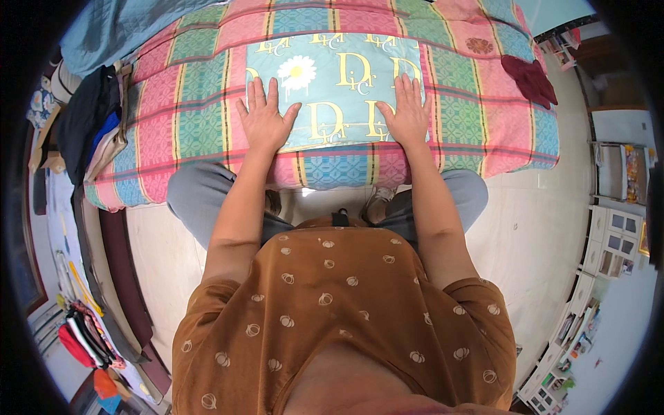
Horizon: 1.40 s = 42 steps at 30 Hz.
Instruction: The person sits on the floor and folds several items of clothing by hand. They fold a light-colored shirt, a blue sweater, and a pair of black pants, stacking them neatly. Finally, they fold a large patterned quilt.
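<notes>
A light teal folded cloth [325,90] with yellow lettering and a white daisy print lies flat on the bed, in front of me. My left hand [266,119] rests palm down on its left edge, fingers spread. Across from it, my right hand [408,114] lies palm down along the right edge, thumb stretched inward over the cloth. Neither hand holds anything. Whether the cloth is a pillowcase or a folded sheet I cannot tell.
Under the cloth is a bed with a pink, green and blue checked cover [197,124]. A dark red cloth [530,80] lies at its right side. Dark garments [86,111] hang at the left. A white cabinet [609,238] stands by the right wall.
</notes>
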Available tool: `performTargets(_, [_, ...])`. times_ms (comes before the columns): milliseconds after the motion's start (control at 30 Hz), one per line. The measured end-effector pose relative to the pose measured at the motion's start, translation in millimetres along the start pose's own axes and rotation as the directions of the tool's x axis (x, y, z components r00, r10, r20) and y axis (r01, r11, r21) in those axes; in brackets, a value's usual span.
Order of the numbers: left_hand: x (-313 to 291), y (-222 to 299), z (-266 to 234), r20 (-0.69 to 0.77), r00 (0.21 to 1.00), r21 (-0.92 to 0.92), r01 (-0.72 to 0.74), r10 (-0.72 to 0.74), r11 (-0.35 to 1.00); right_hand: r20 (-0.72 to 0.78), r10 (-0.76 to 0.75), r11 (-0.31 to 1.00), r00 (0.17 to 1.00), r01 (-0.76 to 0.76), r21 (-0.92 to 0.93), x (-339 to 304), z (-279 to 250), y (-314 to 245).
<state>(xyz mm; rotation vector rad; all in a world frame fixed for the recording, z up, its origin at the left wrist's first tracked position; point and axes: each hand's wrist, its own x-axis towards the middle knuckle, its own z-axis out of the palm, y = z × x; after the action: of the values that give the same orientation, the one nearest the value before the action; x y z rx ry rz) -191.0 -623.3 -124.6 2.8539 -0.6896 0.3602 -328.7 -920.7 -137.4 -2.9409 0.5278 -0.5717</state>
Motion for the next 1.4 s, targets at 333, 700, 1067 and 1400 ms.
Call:
performTargets(333, [0.9, -3.5, 2.8, -0.057, 0.998, 0.012, -0.006, 0.007, 1.000, 0.046, -0.150, 0.987, 0.988, 0.147, 0.059, 22.2, -1.4, -120.2])
performTargets(700, [-1.7, -3.1, 0.5, -0.032, 0.999, 0.012, -0.004, 0.004, 1.000, 0.063, -0.056, 0.997, 0.996, 0.059, -0.047, 49.9, 16.6, -49.6])
performTargets(1067, [1.0, -2.6, 0.7, -0.057, 0.998, -0.006, -0.007, 0.007, 1.000, 0.010, -0.071, 0.992, 0.997, 0.072, -0.107, 82.1, 25.6, -90.2])
performTargets(1400, [1.7, -2.8, 1.4, -0.036, 0.999, -0.024, 0.001, -0.002, 1.000, 0.055, -0.098, 0.995, 0.994, 0.096, 0.033, 112.9, 39.6, -77.2])
